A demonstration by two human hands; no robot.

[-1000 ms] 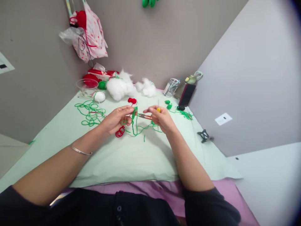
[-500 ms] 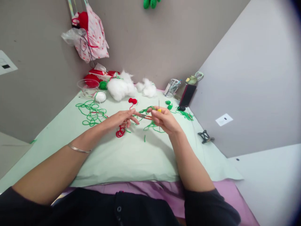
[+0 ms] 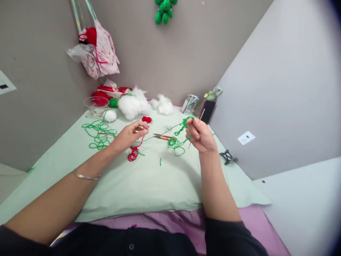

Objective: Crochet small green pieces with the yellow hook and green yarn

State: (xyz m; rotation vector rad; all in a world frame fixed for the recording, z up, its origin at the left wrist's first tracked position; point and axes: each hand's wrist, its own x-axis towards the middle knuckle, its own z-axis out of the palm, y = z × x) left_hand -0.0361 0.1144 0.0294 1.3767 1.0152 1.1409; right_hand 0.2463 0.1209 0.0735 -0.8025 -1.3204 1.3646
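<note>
My right hand (image 3: 200, 135) is closed around green yarn work (image 3: 183, 124) and a thin crochet hook (image 3: 203, 114) that sticks out above and below the fingers. My left hand (image 3: 131, 134) is raised over the cloth with its fingers curved; a green strand runs from near it to the right hand, and whether its fingertips pinch the strand is unclear. Between the hands lie orange-handled snips (image 3: 163, 137) beside loops of green yarn (image 3: 176, 145). A small red knitted piece (image 3: 146, 120) sits just beyond the left fingers, and a red yarn coil (image 3: 133, 155) lies below them.
Tangled green yarn (image 3: 99, 133) spreads at the left. Behind it stand a clear tub (image 3: 96, 106), a white yarn ball (image 3: 110, 116) and white stuffing (image 3: 133, 105). A pen cup (image 3: 190, 104) and phone (image 3: 207, 111) are back right; a black clip (image 3: 228, 157) lies at the right edge.
My hands have moved apart, the right one rightward with the green work. The snips, earlier by my fingers, now lie on the cloth. The view has shifted slightly.
</note>
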